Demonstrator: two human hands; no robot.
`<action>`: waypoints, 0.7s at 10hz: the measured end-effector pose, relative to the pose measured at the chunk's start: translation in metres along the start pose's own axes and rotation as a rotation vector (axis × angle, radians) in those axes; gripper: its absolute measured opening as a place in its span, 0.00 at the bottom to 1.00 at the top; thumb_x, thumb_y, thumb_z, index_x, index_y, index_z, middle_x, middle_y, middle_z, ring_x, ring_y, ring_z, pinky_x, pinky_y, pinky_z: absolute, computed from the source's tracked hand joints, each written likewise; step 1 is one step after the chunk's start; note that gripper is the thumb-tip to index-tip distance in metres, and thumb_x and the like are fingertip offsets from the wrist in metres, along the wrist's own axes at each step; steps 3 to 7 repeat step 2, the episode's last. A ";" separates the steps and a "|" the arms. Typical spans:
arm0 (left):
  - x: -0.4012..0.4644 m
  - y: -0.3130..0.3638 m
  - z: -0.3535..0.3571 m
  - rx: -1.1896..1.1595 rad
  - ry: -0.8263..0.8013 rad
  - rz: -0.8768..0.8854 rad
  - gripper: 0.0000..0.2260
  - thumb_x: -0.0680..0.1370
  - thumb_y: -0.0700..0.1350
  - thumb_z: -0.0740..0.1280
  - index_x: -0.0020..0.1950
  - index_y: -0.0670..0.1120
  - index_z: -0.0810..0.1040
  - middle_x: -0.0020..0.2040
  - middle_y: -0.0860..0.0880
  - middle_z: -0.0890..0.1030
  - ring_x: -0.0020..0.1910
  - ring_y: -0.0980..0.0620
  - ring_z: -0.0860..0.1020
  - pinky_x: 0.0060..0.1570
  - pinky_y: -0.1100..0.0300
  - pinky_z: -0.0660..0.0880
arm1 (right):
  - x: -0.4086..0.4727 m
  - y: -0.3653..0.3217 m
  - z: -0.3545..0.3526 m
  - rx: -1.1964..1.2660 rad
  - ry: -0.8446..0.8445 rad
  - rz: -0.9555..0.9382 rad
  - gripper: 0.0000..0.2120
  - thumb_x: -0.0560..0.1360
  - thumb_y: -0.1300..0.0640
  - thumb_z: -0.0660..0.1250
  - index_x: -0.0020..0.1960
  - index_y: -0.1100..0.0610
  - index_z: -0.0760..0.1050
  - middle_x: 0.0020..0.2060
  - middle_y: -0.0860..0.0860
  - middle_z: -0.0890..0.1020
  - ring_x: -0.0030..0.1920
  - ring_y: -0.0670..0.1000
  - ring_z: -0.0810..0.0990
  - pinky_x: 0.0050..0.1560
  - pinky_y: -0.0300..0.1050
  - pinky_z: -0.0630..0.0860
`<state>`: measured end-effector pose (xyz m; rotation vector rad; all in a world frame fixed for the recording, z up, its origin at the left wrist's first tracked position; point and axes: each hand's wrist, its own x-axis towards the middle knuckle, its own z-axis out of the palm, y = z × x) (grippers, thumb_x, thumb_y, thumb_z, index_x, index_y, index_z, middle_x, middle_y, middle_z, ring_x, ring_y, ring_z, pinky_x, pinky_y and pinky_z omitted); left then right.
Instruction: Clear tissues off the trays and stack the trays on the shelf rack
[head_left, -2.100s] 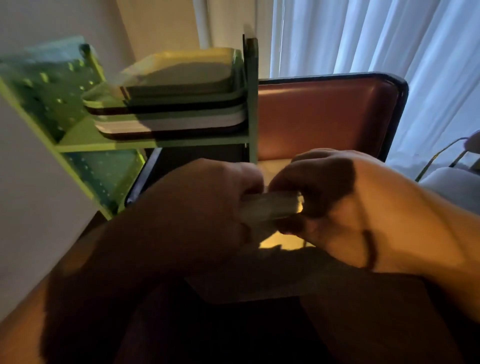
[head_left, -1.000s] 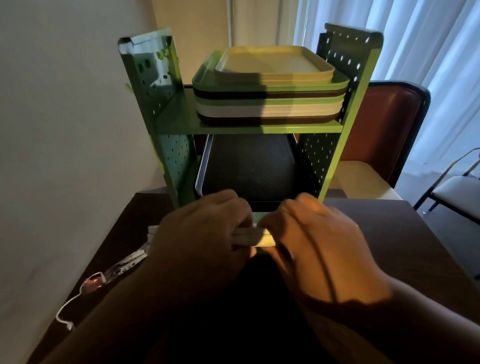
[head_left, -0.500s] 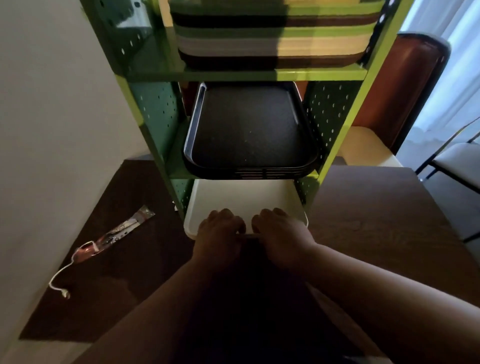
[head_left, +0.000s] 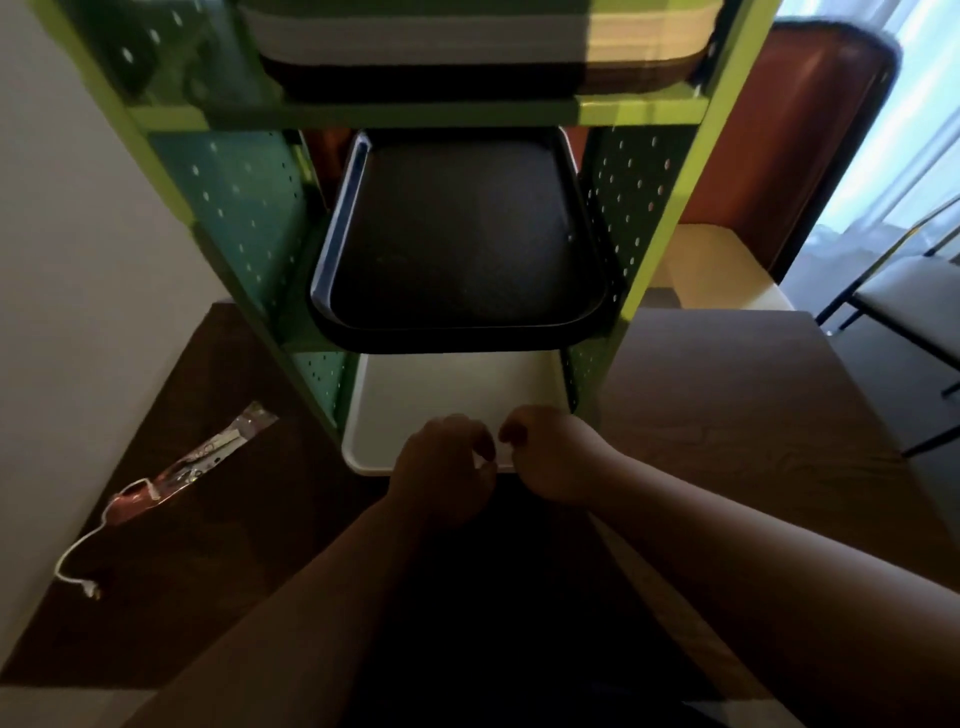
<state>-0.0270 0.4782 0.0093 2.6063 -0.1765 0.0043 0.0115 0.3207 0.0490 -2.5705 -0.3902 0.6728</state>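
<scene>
A green perforated shelf rack (head_left: 234, 208) stands on the dark wooden table (head_left: 727, 405). A white tray (head_left: 441, 395) lies in its lowest level, its front edge sticking out toward me. My left hand (head_left: 441, 467) and my right hand (head_left: 553, 454) sit side by side, fingers curled over the middle of that front edge. A black tray (head_left: 457, 234) rests on the middle shelf. On the top shelf is a stack of several trays (head_left: 467, 57), only partly in view. No tissues are visible.
A clear wrapper with a white cord (head_left: 171, 473) lies on the table at left, near the wall (head_left: 78, 260). A brown padded chair (head_left: 779, 145) stands behind the rack at right, and another chair (head_left: 909, 312) at far right by the curtain.
My view dropped from the top shelf to the lowest level. The white tray I held with both hands has slid deeper into the bottom of the rack.
</scene>
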 end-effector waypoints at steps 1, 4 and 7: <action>0.003 0.034 0.002 -0.080 -0.054 0.057 0.06 0.75 0.50 0.67 0.44 0.49 0.80 0.47 0.49 0.81 0.45 0.47 0.79 0.44 0.54 0.76 | -0.016 0.019 -0.016 0.148 0.053 0.023 0.11 0.79 0.63 0.62 0.56 0.55 0.81 0.47 0.45 0.81 0.51 0.50 0.81 0.45 0.38 0.76; 0.011 0.066 0.011 -0.171 -0.145 0.066 0.10 0.72 0.54 0.65 0.48 0.51 0.80 0.45 0.50 0.84 0.44 0.47 0.82 0.42 0.53 0.78 | -0.034 0.044 -0.037 0.272 0.142 0.132 0.10 0.76 0.64 0.65 0.51 0.54 0.83 0.43 0.44 0.82 0.46 0.47 0.81 0.39 0.34 0.74; 0.011 0.066 0.011 -0.171 -0.145 0.066 0.10 0.72 0.54 0.65 0.48 0.51 0.80 0.45 0.50 0.84 0.44 0.47 0.82 0.42 0.53 0.78 | -0.034 0.044 -0.037 0.272 0.142 0.132 0.10 0.76 0.64 0.65 0.51 0.54 0.83 0.43 0.44 0.82 0.46 0.47 0.81 0.39 0.34 0.74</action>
